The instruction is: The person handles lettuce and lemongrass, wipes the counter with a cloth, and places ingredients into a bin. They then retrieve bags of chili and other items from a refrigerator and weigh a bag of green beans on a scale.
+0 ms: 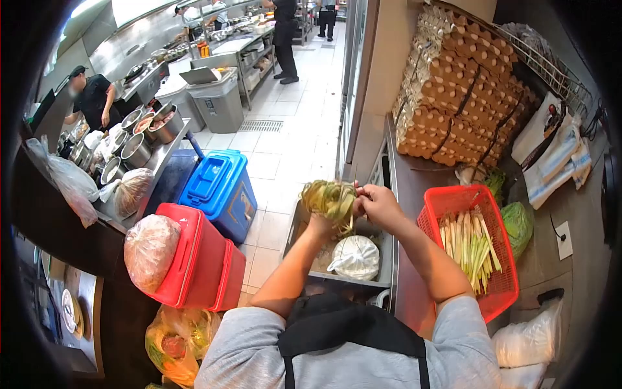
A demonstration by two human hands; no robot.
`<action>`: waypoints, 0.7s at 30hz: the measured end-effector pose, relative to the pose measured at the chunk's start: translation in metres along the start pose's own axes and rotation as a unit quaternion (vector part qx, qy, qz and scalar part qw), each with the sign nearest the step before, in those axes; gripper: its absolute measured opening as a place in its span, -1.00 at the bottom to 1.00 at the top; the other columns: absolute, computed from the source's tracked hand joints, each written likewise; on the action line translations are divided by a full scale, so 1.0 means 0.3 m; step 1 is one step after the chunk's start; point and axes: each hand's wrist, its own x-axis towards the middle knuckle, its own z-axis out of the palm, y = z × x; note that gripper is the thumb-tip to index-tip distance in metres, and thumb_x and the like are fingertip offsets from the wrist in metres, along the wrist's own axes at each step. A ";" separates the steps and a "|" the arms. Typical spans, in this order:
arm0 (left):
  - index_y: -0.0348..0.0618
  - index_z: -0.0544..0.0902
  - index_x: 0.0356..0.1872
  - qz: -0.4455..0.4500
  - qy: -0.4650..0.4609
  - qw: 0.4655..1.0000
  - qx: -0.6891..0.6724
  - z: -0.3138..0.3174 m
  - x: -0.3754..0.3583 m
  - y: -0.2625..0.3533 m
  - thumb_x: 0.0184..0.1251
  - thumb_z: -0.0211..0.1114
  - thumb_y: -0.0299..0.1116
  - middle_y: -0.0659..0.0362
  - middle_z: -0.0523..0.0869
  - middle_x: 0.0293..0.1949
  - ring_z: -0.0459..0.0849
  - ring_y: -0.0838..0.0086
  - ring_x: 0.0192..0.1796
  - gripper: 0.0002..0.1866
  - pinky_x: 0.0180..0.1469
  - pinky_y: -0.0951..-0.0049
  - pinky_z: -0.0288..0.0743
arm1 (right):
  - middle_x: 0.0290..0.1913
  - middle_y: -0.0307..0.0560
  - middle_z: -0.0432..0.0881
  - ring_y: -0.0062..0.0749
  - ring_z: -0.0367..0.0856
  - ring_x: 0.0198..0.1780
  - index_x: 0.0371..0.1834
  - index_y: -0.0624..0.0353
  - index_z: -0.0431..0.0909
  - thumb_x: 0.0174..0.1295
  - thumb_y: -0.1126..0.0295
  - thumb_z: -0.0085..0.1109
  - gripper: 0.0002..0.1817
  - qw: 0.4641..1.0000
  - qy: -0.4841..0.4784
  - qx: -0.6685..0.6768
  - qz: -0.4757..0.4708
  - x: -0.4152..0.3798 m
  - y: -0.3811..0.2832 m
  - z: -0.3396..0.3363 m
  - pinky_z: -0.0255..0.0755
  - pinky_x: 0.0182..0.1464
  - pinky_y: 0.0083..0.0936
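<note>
My left hand is closed around a bundle of long yellow-green leaves, folded over into a thick coil. The bundle hangs over a metal sink. My right hand pinches the bundle's right end, with its fingers pressed together; thin strands stick out above and below them. Under my hands, in the sink, sits a tied white plastic bag. To the right of my right forearm, a red plastic basket holds pale lemongrass stalks.
Egg trays are stacked high at the back right. Left of the sink stand a red cooler, a filled plastic bag on it, and a blue lidded bin. Several people work farther off, one at the left counter.
</note>
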 end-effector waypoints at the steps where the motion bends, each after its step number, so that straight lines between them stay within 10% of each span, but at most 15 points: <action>1: -0.29 0.49 -0.09 -0.082 0.004 0.993 -0.079 0.039 -0.029 -0.023 0.27 0.17 -0.48 0.11 0.62 0.00 0.57 0.43 0.04 -0.78 0.05 0.45 0.43 | -0.31 0.15 0.63 -0.22 0.65 -0.28 -0.20 0.30 0.56 0.19 0.43 -0.03 -0.78 1.000 -0.007 0.005 -0.008 -0.004 -0.003 0.006 0.45 -0.23 -0.40; 10: -0.19 0.62 -0.21 -0.455 -0.013 0.775 -0.438 0.023 -0.058 0.072 0.16 0.36 -0.32 0.26 0.67 -0.38 0.63 0.57 -0.40 -0.77 -0.37 0.56 0.50 | -0.37 0.19 0.55 0.03 0.56 -0.29 -0.34 0.30 0.48 0.12 0.44 0.07 -0.87 0.998 0.003 -0.053 -0.032 -0.062 0.059 0.020 0.40 -0.25 -0.33; 21: -0.18 0.61 -0.07 -0.537 -0.264 0.696 -0.398 -0.020 -0.136 0.054 0.09 0.40 -0.34 0.22 0.66 -0.16 0.58 0.52 -0.11 -0.65 -0.01 0.46 0.45 | -0.39 0.11 0.64 -0.15 0.65 -0.33 -0.29 0.28 0.54 -0.07 0.60 0.20 -0.79 0.980 -0.165 -0.088 -0.070 -0.127 0.055 -0.005 0.48 -0.27 -0.39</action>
